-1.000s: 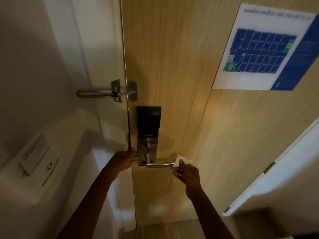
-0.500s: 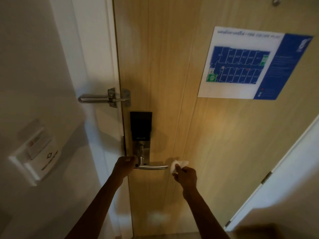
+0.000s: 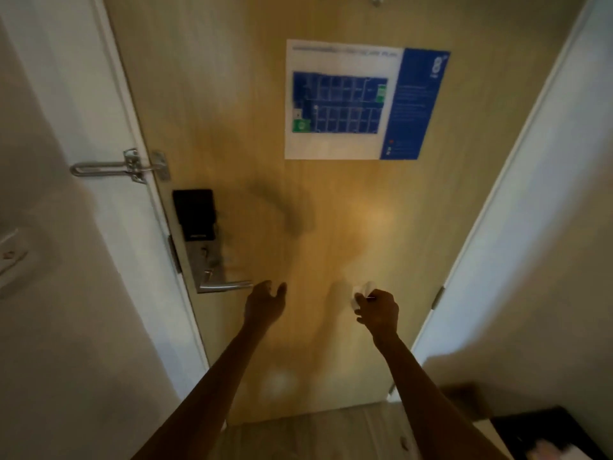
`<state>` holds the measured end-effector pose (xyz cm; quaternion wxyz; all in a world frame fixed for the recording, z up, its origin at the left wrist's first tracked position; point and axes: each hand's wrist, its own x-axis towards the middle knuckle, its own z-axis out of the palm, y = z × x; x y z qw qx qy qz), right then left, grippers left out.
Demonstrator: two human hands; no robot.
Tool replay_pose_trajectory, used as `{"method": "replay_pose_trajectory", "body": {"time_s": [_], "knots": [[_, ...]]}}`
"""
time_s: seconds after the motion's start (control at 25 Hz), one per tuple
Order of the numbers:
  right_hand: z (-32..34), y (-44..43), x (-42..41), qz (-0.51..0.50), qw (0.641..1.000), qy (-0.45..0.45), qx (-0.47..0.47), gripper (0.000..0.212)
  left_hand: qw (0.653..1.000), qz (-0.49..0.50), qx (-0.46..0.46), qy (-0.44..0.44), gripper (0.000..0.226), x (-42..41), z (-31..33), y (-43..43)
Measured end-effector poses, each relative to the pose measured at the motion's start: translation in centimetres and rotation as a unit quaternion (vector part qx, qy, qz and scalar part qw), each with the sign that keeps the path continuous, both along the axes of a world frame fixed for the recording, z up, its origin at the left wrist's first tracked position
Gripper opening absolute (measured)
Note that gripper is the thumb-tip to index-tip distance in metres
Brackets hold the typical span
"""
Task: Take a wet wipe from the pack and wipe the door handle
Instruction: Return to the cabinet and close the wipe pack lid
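While the door handle [image 3: 225, 286] is sitting bare at the left, you are hovering your left hand [image 3: 265, 303] just off its tip, fingers spread and empty. Your right hand [image 3: 378, 310] is pinching the crumpled wet wipe [image 3: 361, 292] well apart from the lever, so the wiping step looks unfinished; bringing the wipe onto the lever is likely next.

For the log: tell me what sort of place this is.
Probably a hotel room entrance, seen from inside: the wooden door carries an escape plan sign, an electronic card lock above the handle, and a swing-bar guard.

Wet wipe [image 3: 360, 293] mostly hidden in right fist; floor-plan poster [image 3: 361, 101] text blurred, unreadable.
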<state>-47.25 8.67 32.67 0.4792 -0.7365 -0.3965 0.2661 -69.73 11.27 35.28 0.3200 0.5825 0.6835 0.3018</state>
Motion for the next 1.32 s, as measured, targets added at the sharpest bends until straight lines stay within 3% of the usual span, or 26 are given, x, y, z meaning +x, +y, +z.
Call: {"method": "replay_pose_trajectory", "body": {"time_s": [0.08, 0.2, 0.32, 0.56, 0.68, 0.76, 0.88, 0.96, 1.08, 1.32], "knots": [[-1.1, -2.5, 3.9, -0.022, 1.0, 0.003, -0.003, 0.016, 0.998, -0.053, -0.013, 0.034, 0.055, 4.6, -0.8, -1.0], [-2.2, -7.0, 9.2, -0.086, 0.996, 0.024, -0.007, 0.033, 0.986, -0.149, -0.047, 0.062, 0.057, 11.9, -2.6, -2.9], [-3.6, -12.6, 15.1, -0.139, 0.99, 0.004, -0.035, 0.018, 0.963, -0.243, -0.071, 0.092, 0.06, 20.5, -4.5, -5.4], [-7.4, -21.3, 24.4, -0.269, 0.957, -0.02, -0.104, 0.027, 0.885, -0.427, -0.055, 0.176, 0.058, 33.6, -7.7, -10.3], [-8.8, -24.4, 28.1, -0.345, 0.932, 0.008, -0.108, 0.019, 0.83, -0.514, -0.053, 0.212, 0.059, 39.0, -9.6, -11.0], [-9.7, -26.1, 30.6, -0.378, 0.915, 0.009, -0.139, 0.026, 0.792, -0.564, -0.039, 0.229, 0.058, 42.4, -10.6, -10.9], [-11.1, -28.5, 33.8, -0.426, 0.887, 0.021, -0.176, 0.042, 0.755, -0.609, -0.03, 0.24, 0.056, 46.8, -11.5, -10.4], [-12.2, -30.1, 35.4, -0.461, 0.869, 0.021, -0.179, 0.036, 0.734, -0.633, -0.027, 0.244, 0.054, 49.7, -12.4, -9.8], [-12.6, -32.9, 36.9, -0.518, 0.837, 0.02, -0.177, 0.009, 0.697, -0.672, -0.04, 0.247, 0.055, 53.4, -13.6, -9.9], [-13.9, -37.1, 40.9, -0.553, 0.808, 0.015, -0.202, 0.009, 0.661, -0.695, -0.044, 0.278, 0.052, 60.2, -16.3, -10.3]]}}
